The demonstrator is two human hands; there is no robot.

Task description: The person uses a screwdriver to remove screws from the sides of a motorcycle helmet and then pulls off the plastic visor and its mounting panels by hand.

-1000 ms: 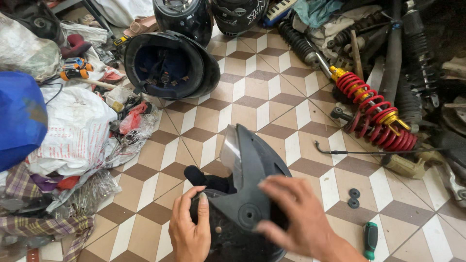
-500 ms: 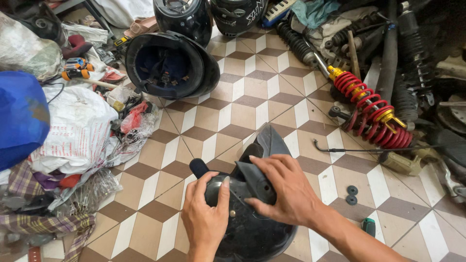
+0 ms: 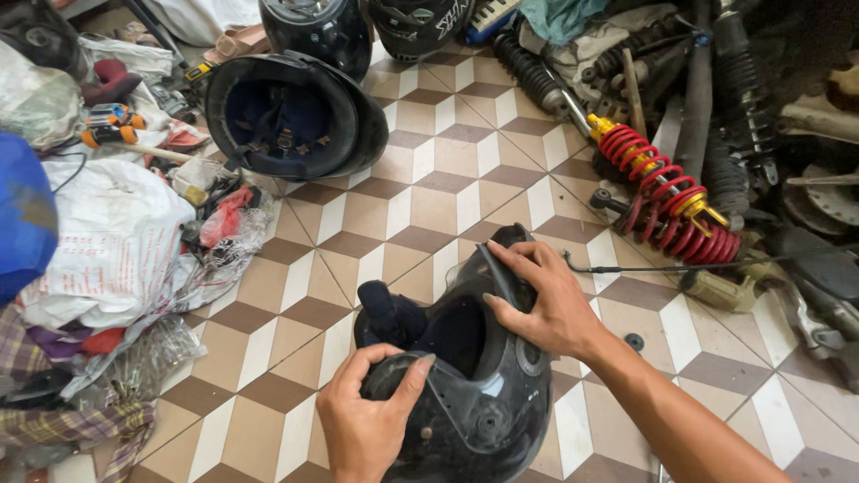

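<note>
A black helmet (image 3: 474, 402) with a dark visor lies on the tiled floor in front of me, its opening turned up. My left hand (image 3: 362, 420) grips its near rim, thumb over the edge. My right hand (image 3: 537, 300) holds the far edge, fingers curled on the raised visor (image 3: 497, 268). Dark padding (image 3: 385, 309) shows at the helmet's left side.
Another black helmet (image 3: 295, 116) lies open side up at the back left, with two more helmets (image 3: 318, 31) behind it. A red coil shock absorber (image 3: 667, 197) and metal parts lie to the right. Plastic bags, rags and papers (image 3: 116, 241) pile up on the left.
The helmet has been turned so its opening faces up. My right hand has moved from the shell's side to the far edge by the visor, and my left hand stays on the near rim.
</note>
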